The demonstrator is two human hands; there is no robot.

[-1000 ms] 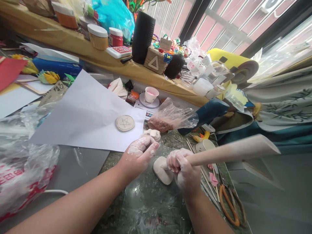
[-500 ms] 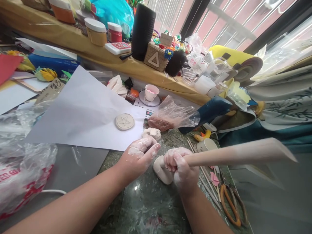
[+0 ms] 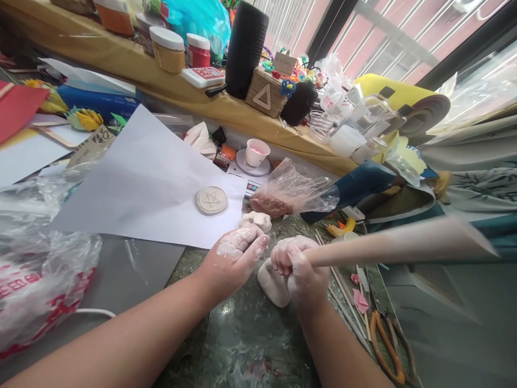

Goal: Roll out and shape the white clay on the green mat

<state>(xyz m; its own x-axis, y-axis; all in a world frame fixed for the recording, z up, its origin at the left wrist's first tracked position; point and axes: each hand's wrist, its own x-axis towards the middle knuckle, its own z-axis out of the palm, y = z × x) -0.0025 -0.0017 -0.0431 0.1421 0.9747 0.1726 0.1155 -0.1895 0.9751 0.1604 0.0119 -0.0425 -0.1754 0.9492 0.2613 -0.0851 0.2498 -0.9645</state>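
Note:
My right hand, dusted with white clay, grips a wooden rolling pin by its near end. The pin sticks out to the right, and its far end is blurred. Partly behind that hand, a smooth flat lump of pale clay lies on the dark green board. My left hand is curled beside the lump, white clay smeared on its back and fingers; its palm is hidden. Just beyond it sits a rough lump of white clay. A round clay disc scored with a star rests on white paper.
Behind the hands are a bag of brown clay and a small cup on a saucer. Orange-handled scissors and thin sticks lie at the right edge. A crumpled plastic bag is at left. Jars and a black speaker line the shelf.
The view has shifted slightly, so most things appear further right. My right hand and the rolling pin have moved a little left relative to the clay lump. My left hand keeps its curled shape.

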